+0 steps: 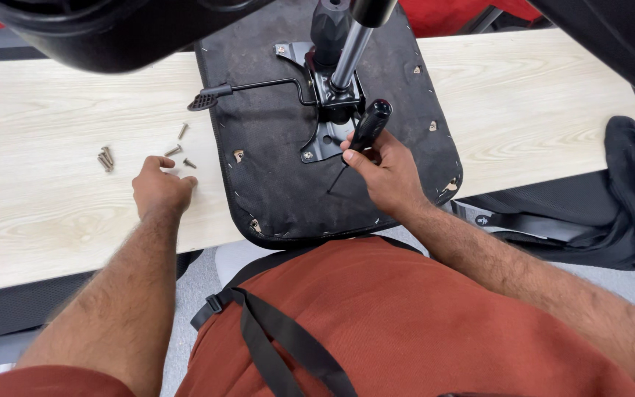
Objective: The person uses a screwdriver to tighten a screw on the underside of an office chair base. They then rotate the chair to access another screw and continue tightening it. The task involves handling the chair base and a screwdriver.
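Pale wood-grain tabletop [53, 220] under upturned black seat pan [398, 147], right hand [387, 176] gripping screwdriver [365, 129], left hand [159, 192] loosely curled beside loose screws [174, 151].

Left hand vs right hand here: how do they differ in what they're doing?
The left hand rests on the pale wooden table, fingers curled by the loose metal screws, holding no tool; the right hand grips a black-handled screwdriver. The left is over bare tabletop, the right over the upturned black chair seat, beside its metal mounting plate. Both are bare and palm-down.
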